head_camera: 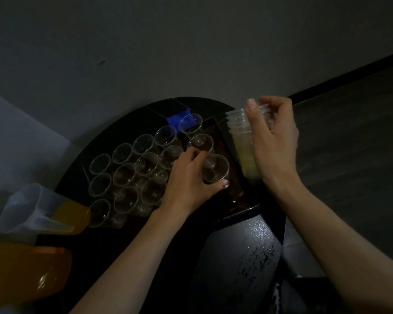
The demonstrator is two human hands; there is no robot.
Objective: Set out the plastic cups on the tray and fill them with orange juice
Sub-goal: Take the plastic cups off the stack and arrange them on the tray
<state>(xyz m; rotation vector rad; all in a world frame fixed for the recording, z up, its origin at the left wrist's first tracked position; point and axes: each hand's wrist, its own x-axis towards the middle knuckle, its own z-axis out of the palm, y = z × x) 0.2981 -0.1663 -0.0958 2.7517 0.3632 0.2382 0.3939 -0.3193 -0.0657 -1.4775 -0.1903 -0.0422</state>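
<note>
My hands are both busy: my left hand curls its fingers and thumb round a clear plastic cup at the middle of the frame, low over the right part of the dark tray; I cannot tell if it touches down. My right hand grips a stack of cups by its rims, right of centre. Rows of set-out cups crowd the tray's left side. The jug of orange juice sits at lower left on the round desk, above an orange container
</note>
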